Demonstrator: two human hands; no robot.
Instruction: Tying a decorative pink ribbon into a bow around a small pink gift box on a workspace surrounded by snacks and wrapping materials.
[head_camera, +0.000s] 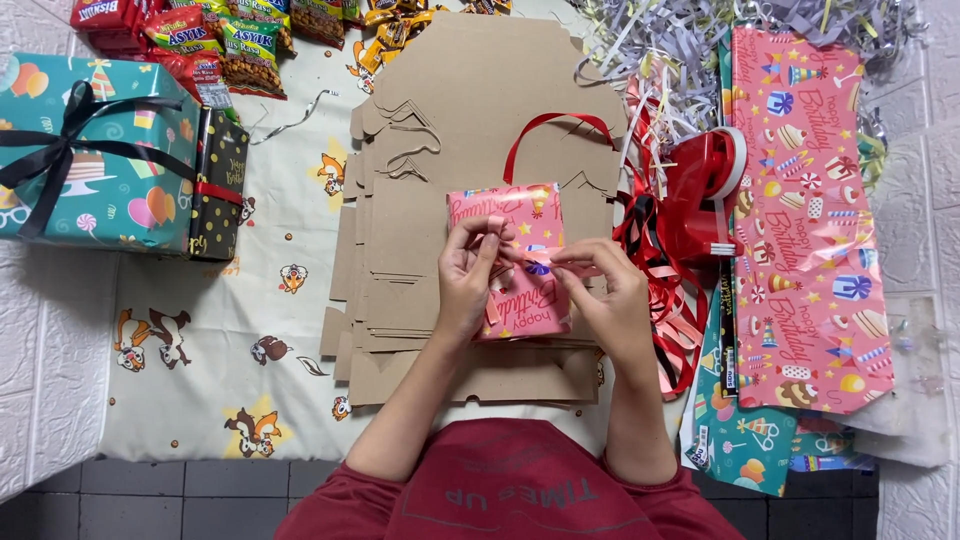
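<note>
A small box wrapped in pink patterned paper (520, 255) is lying on the stack of flat brown cardboard cut-outs (450, 200), its contents hidden. Red ribbon (550, 130) is looping out from beneath its far edge. The left hand (470, 275) and right hand (605, 290) are both pinching ribbon over the box. Right of the stack, a red tape dispenser (705, 195) is sitting.
</note>
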